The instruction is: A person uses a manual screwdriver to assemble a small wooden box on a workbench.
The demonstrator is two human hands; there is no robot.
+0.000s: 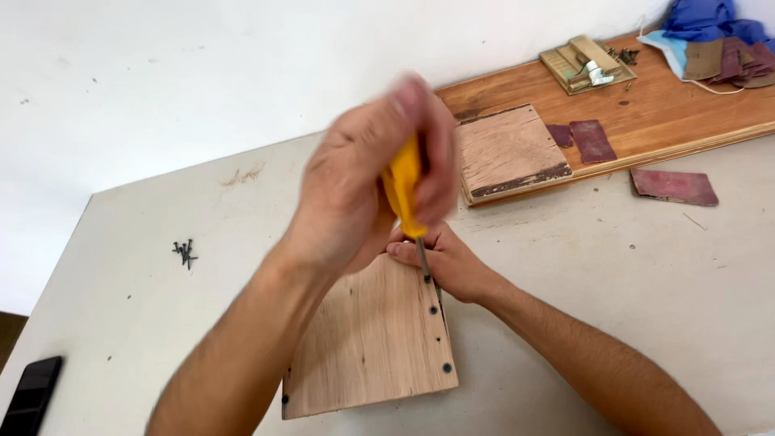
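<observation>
My left hand (363,182) is closed around the yellow handle of a screwdriver (404,190), held upright and blurred by motion. Its metal shaft points down at the right edge of a light wooden board (367,343) lying on the pale table (145,323). My right hand (444,262) sits at the board's far right corner, fingers pinched around the shaft near the tip. Three dark screw heads (441,339) show along the board's right edge, and another at its lower left corner.
A small pile of loose dark screws (185,252) lies at left, a black phone (28,396) at the bottom left corner. At the back are a brown plank (646,113), a worn square wood piece (508,149), sandpaper pieces (674,186), a small tray (585,63) and blue cloth (710,20).
</observation>
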